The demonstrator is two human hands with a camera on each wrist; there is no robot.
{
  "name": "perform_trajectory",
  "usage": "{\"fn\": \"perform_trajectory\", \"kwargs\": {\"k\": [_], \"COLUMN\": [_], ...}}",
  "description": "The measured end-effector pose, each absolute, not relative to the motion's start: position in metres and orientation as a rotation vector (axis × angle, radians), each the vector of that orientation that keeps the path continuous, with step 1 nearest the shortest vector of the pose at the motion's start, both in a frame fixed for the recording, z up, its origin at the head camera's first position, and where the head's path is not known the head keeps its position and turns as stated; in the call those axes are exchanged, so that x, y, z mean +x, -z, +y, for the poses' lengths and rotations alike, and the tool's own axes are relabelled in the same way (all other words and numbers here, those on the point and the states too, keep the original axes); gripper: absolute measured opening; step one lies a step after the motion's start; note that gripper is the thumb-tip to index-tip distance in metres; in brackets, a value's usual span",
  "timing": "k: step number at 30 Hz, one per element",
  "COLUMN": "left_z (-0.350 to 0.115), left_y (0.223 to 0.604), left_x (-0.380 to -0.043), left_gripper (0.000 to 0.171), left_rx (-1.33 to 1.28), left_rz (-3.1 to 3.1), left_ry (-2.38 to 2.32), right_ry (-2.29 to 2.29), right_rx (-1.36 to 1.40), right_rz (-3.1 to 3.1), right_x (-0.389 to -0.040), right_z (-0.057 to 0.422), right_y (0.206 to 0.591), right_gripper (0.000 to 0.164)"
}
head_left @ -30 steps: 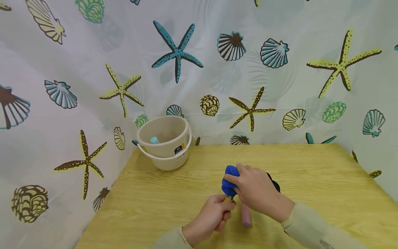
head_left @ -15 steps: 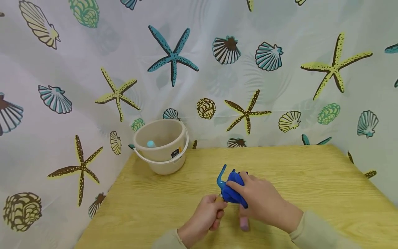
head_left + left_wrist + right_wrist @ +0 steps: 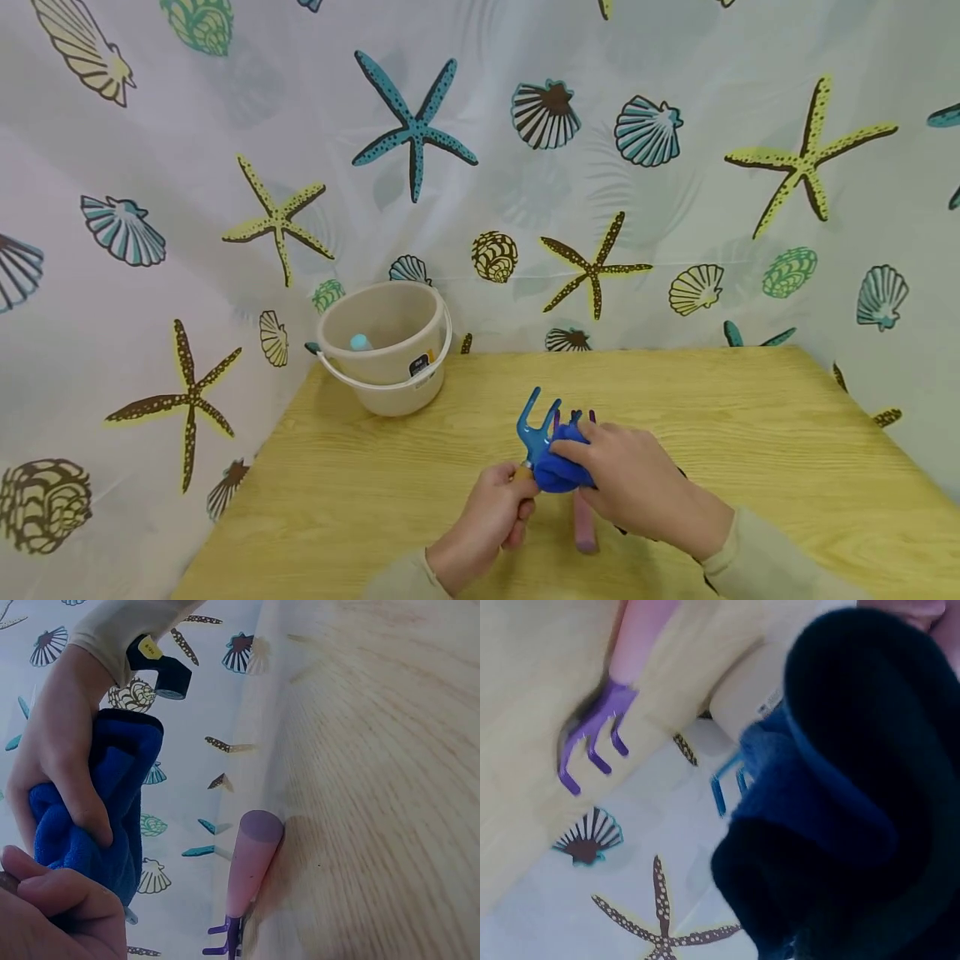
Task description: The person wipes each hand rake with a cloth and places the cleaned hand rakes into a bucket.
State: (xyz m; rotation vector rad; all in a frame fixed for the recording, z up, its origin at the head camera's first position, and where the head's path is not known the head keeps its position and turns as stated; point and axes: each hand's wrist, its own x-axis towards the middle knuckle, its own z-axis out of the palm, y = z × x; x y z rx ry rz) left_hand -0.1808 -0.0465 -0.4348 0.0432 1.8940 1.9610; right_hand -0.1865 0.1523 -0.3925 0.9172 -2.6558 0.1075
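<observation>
My left hand (image 3: 491,517) grips the yellowish handle of a small hand rake with blue metal tines (image 3: 531,433). Bunched in my right hand (image 3: 637,475) is a blue cloth (image 3: 562,473), pressed against the lower right of the rake's head and hiding part of it. Two blue tines stick up above the cloth in the head view. Below the right hand lies a second hand rake, its pink handle (image 3: 584,525) resting on the table. In the right wrist view that rake's purple tines (image 3: 592,739) show, while the dark folds of the cloth fill the right side.
At the table's back left stands a beige bucket (image 3: 397,392) with a white handle; a light-blue cap (image 3: 361,342) shows inside. The wooden table (image 3: 375,517) meets a curtain (image 3: 480,192) printed with shells and starfish. A dark object partly shows behind my right hand.
The cloth has slid off the blue tines toward the rake's neck and right side, so the tines show. The left hand with the rake has shifted slightly left. The view has shifted a little.
</observation>
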Motion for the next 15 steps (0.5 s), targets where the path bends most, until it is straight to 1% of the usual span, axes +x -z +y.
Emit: {"fn": "perform_trajectory", "kwargs": {"k": [6, 12, 15], "left_z": [-0.048, -0.049, -0.051], "left_y": [0.434, 0.431, 0.429], "left_x": [-0.176, -0.175, -0.175], "left_gripper": [0.007, 0.01, 0.009], "left_rx": [0.049, 0.04, 0.04], "left_rz": [1.864, 1.802, 1.774], "left_ry": [-1.938, -2.022, -2.038], "right_ry": [-0.099, 0.005, 0.051], "right_rx": [0.91, 0.841, 0.829], "right_rz": [-2.588, -2.512, -2.46], "right_x": [-0.188, -0.204, -0.211], "right_z": [0.152, 0.163, 0.17], "right_y": [0.399, 0.406, 0.41], "right_gripper": [0.044, 0.047, 0.045]}}
